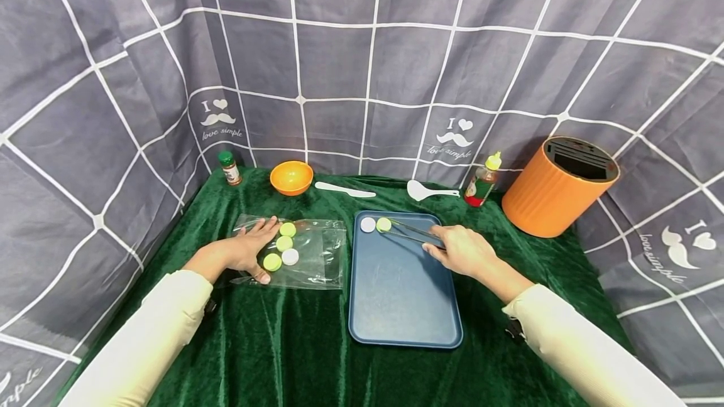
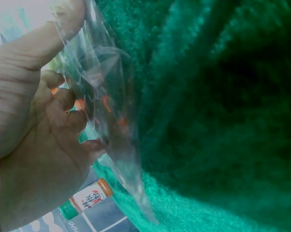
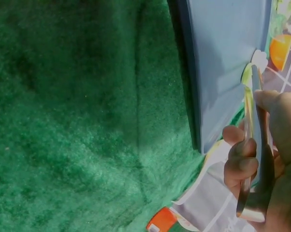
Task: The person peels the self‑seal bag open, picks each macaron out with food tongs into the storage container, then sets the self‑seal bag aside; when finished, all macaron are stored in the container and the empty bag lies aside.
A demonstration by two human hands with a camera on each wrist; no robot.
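The left hand [image 1: 243, 253] lies flat with straight fingers on the near-left part of a clear plastic bag [image 1: 317, 256], pinning it to the green cloth; four discs [image 1: 281, 244] (three yellow-green, one white) sit on the bag just beside its fingertips. To the right lies the blue tray [image 1: 401, 294], with a white disc [image 1: 368, 225] and a green disc [image 1: 384, 225] touching in its far-left corner. The right hand [image 1: 464, 251] grips metal tweezers [image 1: 410, 232], whose long axis runs up-left from the hand across the tray, tips at the green disc. The tips look closed on it, though that is hard to tell. The bagged discs lie well left of the tweezers, nearer the left hand.
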